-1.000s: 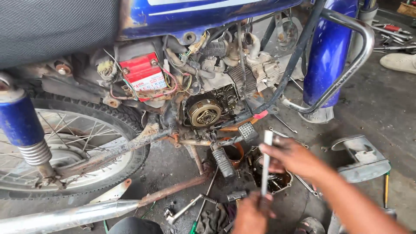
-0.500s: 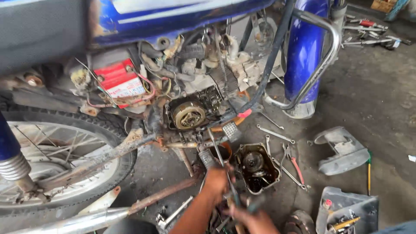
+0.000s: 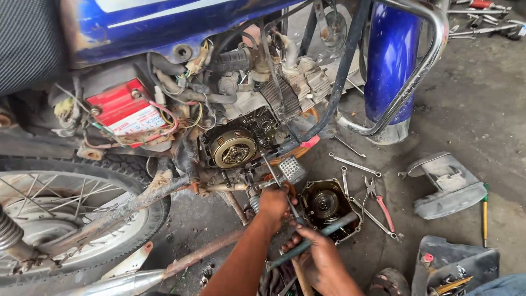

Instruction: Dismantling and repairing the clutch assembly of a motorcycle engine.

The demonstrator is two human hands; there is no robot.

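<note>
A person crouches beside a blue motorbike (image 3: 164, 22) with its engine side opened, seen from above. The left hand (image 3: 274, 203) is closed around a thin metal rod (image 3: 276, 181) whose tip angles up toward the brass-coloured clutch (image 3: 234, 148) in the open engine. The right hand (image 3: 320, 257), lower and nearer the camera, is closed around a dark bar (image 3: 323, 233) lying slantwise across it; what kind of tool it is cannot be told. Just right of the hands, on the concrete floor (image 3: 482, 120), lies the removed engine cover (image 3: 329, 205), with spanners (image 3: 356, 164) and red-handled pliers (image 3: 381, 205) beside it. A red battery (image 3: 123, 112) and loose wires (image 3: 175, 118) sit left of the clutch. The rod looks greasy, so it could slip off its seat and strike the exposed gears or wires, or the knuckles could hit the frame
</note>
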